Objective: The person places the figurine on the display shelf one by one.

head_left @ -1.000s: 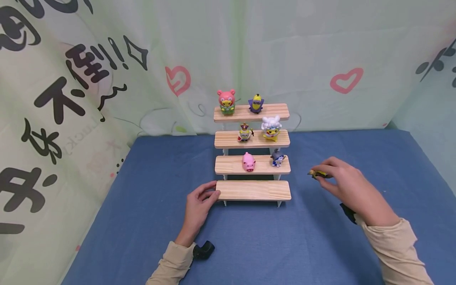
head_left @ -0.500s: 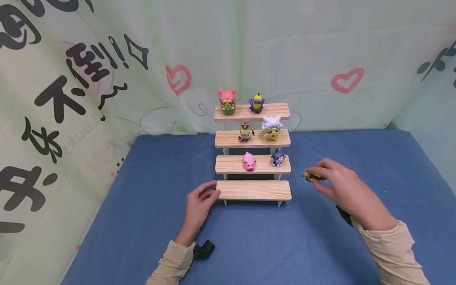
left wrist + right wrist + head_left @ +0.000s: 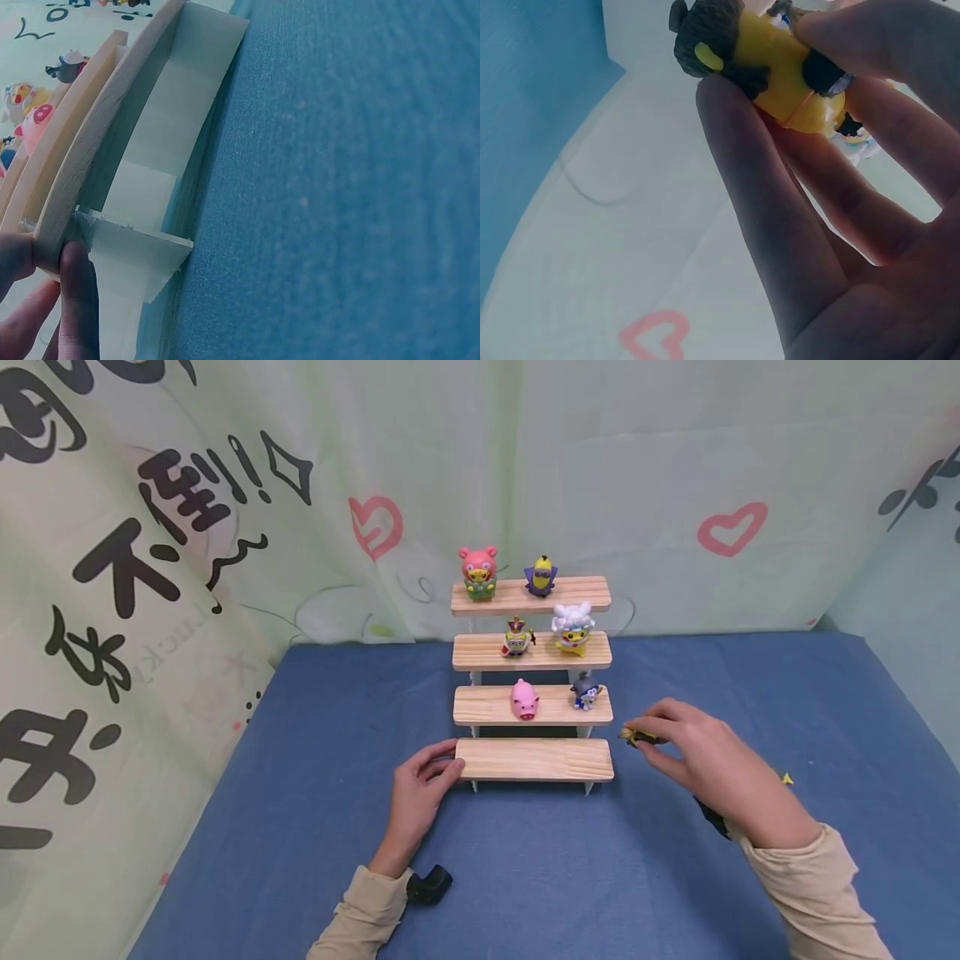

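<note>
My right hand (image 3: 708,760) pinches a yellow minion figurine (image 3: 780,67) between thumb and fingers, to the right of the display stand. Dark brown furry parts and a black band show on it in the right wrist view. At the other side, my left hand (image 3: 420,797) grips the left end of the stand's bottom wooden shelf (image 3: 534,760). In the left wrist view its fingertips (image 3: 75,262) lie right at the shelf's rounded end. One step higher sit a pink pig figurine (image 3: 524,700) and a grey-and-blue figurine (image 3: 585,692).
A crowned minion (image 3: 515,638) and a white-capped yellow figurine (image 3: 572,629) stand on the second shelf from the top. Above them are a pink-hooded figurine (image 3: 478,573) and a purple-caped minion (image 3: 541,577). A tiny yellow piece (image 3: 787,779) lies on the blue cloth (image 3: 525,877).
My right hand has moved left toward the stand with the minion figurine, uncovering the tiny yellow piece on the cloth. The left hand stays on the bottom shelf's end.
</note>
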`<state>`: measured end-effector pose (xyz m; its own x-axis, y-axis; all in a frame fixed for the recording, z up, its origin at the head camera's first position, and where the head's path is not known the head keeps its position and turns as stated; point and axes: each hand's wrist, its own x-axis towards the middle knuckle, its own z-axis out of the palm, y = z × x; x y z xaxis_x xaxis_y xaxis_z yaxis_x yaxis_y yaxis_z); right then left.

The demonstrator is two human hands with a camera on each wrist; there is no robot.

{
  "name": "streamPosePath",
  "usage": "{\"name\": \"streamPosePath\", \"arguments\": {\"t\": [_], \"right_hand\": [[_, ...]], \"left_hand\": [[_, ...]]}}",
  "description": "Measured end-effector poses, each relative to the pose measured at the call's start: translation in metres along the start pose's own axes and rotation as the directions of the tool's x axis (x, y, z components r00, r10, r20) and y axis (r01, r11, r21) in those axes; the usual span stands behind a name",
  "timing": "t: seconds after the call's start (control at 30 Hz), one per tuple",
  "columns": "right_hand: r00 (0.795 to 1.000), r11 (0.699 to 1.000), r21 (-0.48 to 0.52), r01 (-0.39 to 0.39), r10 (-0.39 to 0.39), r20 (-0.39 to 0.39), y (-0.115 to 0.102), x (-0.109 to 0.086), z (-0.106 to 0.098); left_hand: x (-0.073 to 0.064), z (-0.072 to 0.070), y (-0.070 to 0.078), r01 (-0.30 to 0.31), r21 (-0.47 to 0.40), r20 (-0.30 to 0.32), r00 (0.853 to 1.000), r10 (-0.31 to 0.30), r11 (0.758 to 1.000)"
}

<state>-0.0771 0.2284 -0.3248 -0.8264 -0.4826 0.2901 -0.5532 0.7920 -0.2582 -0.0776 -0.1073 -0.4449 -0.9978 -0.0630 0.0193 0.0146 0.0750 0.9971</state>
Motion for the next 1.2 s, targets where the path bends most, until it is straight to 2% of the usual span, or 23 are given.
{"name": "streamPosePath", "arguments": {"t": [0.2,0.47,0.7,1.2], "right_hand": [[0.999,1.0,0.002,-0.006,0.006,0.042,-0.007,0.002,0.001],[0.999,1.0,0.008,0.019,-0.02,0.05,-0.016,0.009,0.006],[0.995,1.0,0.003,0.009,-0.009,0.1,-0.022,0.014,0.009],[0.993,0.995,0.063,0.079,-0.083,0.079,-0.027,0.024,0.024]], "left_hand": [[0.0,0.0,0.0,0.004,-0.011,-0.001,1.0,-0.004,1.0],[0.0,0.0,0.001,0.006,-0.022,0.002,1.0,-0.006,1.0],[0.0,0.0,0.001,0.007,-0.026,-0.001,1.0,-0.007,1.0],[-0.001,0.0,0.002,0.005,-0.013,-0.001,1.0,-0.005,1.0]]}}
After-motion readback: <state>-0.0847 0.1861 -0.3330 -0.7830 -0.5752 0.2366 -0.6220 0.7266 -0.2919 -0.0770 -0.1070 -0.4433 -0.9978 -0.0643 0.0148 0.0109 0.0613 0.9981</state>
